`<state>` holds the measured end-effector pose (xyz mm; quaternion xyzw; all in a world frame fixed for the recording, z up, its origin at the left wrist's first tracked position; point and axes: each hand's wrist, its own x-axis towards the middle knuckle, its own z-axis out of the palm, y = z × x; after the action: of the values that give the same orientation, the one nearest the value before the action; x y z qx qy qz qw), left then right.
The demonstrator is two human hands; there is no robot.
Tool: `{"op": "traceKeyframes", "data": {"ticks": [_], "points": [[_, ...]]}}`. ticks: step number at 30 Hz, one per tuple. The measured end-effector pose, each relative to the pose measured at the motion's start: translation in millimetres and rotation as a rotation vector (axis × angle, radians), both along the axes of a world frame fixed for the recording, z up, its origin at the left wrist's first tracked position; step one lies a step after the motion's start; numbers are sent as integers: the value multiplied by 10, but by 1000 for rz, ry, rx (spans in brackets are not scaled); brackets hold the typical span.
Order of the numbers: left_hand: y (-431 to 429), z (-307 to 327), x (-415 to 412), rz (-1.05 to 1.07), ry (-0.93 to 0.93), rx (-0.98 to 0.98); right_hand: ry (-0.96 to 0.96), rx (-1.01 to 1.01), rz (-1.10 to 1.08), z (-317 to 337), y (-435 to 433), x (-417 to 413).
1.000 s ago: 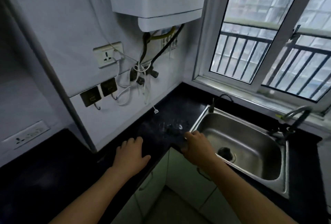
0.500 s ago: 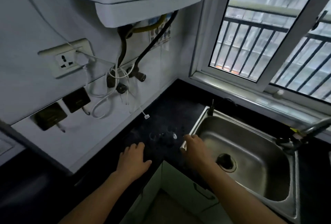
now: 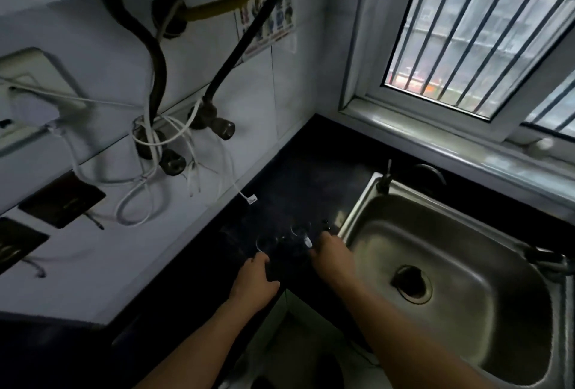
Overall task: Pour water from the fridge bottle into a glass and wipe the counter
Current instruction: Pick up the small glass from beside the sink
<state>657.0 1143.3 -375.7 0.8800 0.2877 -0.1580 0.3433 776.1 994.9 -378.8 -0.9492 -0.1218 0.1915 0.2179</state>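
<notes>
Two clear glasses stand close together on the black counter point(image 3: 298, 183), just left of the sink: one glass point(image 3: 266, 243) on the left and a second glass point(image 3: 300, 231) on the right. My left hand point(image 3: 255, 283) rests on the counter directly in front of the left glass, with its fingers loosely bent and nothing in them. My right hand point(image 3: 333, 256) reaches to the right-hand glass, fingertips at its side; the dim light hides whether they grip it. No bottle is in view.
A steel sink point(image 3: 441, 267) with its drain fills the right side, and a tap point(image 3: 544, 259) stands at its far right edge. Hoses, valves and white cables point(image 3: 161, 146) hang on the tiled wall above the counter. A barred window point(image 3: 473, 46) lies behind the sink.
The view has moved closer and tilted down. Both hands have slid forward towards the glasses; my left hand's fingers have curled and my right hand has left the counter edge for the right glass.
</notes>
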Motion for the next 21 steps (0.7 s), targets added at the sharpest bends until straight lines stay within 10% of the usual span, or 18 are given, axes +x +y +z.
{"op": "traceKeyframes", "data": {"ticks": [21], "points": [[-306,-541,424,771,-115,-743,379,389,-234,-631,166,265]]}}
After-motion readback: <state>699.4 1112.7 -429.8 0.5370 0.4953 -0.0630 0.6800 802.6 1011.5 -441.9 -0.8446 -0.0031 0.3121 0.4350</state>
